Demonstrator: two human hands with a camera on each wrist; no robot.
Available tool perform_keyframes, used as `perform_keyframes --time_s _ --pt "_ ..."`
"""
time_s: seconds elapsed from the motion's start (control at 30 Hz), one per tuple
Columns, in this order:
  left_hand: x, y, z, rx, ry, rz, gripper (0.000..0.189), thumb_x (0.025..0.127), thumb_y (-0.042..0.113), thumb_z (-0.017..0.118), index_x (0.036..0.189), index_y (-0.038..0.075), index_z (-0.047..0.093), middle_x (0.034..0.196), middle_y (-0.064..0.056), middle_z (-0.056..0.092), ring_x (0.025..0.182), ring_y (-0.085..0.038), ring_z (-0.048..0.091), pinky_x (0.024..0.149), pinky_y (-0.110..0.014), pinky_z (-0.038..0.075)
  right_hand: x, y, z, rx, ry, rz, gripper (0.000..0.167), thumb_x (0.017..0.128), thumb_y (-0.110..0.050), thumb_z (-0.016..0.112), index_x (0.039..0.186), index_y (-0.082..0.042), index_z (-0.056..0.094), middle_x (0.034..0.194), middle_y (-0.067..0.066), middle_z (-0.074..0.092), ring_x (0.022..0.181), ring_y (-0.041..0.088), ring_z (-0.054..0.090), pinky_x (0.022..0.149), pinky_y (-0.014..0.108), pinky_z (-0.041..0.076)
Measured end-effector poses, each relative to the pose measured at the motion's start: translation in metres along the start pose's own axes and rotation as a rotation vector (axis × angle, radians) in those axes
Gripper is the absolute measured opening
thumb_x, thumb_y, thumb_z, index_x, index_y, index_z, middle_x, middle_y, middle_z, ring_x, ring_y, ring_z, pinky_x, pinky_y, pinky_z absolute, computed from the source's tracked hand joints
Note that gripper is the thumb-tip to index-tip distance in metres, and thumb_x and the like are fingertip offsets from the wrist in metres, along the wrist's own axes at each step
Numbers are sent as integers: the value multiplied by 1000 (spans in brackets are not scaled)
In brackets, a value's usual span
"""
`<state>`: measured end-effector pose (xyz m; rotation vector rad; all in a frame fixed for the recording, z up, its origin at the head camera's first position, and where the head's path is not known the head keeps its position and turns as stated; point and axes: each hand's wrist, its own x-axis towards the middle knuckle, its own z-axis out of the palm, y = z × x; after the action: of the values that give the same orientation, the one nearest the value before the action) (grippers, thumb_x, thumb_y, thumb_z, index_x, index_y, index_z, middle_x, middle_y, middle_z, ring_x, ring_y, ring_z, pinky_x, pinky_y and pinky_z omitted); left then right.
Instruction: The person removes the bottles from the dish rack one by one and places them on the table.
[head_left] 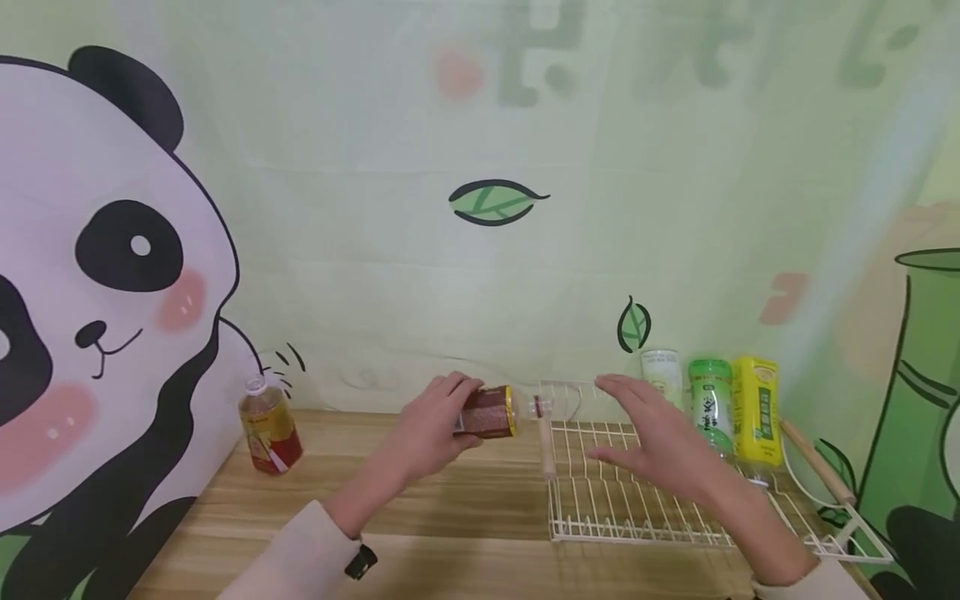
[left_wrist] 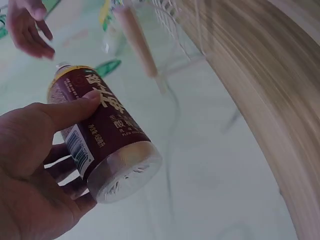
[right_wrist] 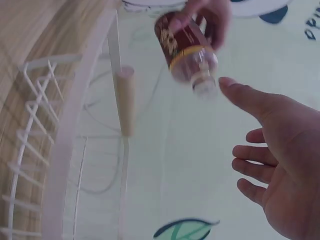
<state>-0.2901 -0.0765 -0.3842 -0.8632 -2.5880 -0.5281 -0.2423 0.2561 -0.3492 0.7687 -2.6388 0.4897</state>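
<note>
My left hand point(head_left: 435, 425) grips a clear plastic bottle point(head_left: 489, 412) with a dark maroon label and yellow band. It is held on its side above the table, neck toward the right; the left wrist view shows thumb and fingers wrapped round the label point(left_wrist: 107, 117). Facing the bottle's capped end is my right hand point(head_left: 660, 429), thumb and fingers spread with nothing between them. In the right wrist view its thumb tip is close beside the bottle cap point(right_wrist: 204, 87). Below the right hand lies a white wire rack point(head_left: 600, 483) with wooden handles.
A bottle of reddish drink point(head_left: 272, 429) stands at the table's left. On the rack's right part stand a pale can point(head_left: 662, 375), a green-capped container point(head_left: 710, 400) and a yellow carton point(head_left: 757, 408). Behind hangs a panda-printed cloth point(head_left: 360, 208).
</note>
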Motion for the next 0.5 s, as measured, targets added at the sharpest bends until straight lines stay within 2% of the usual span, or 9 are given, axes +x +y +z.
perform_keyframes --time_s 0.13,0.27,0.37,0.5 --pt "-4 -34 -7 -69 35 -32 74 83 21 94 145 6 57 136 -10 59 122 -31 57 91 -49 59 -2 16 -7 71 40 63 89 89 -43 86 157 -4 44 158 20 49 144 45 46 112 66 43" --pt "-14 -67 -14 -162 96 -67 70 84 18 92 143 4 58 134 -13 58 119 -31 58 93 -49 58 -5 35 -9 102 86 137 88 91 -45 84 157 -3 44 158 23 48 144 48 44 112 69 42" --pt "-25 -86 -16 -253 126 -128 70 87 17 90 145 2 55 135 -16 57 119 -33 60 95 -51 58 -11 50 -9 126 108 217 91 91 -48 83 159 -3 42 159 26 45 143 51 43 109 72 42" --pt "-43 -104 -16 -346 144 -236 73 91 21 86 151 2 48 139 -21 53 124 -38 58 101 -58 56 -18 68 -7 170 122 322 96 93 -49 81 162 0 35 160 32 40 139 56 43 105 74 44"
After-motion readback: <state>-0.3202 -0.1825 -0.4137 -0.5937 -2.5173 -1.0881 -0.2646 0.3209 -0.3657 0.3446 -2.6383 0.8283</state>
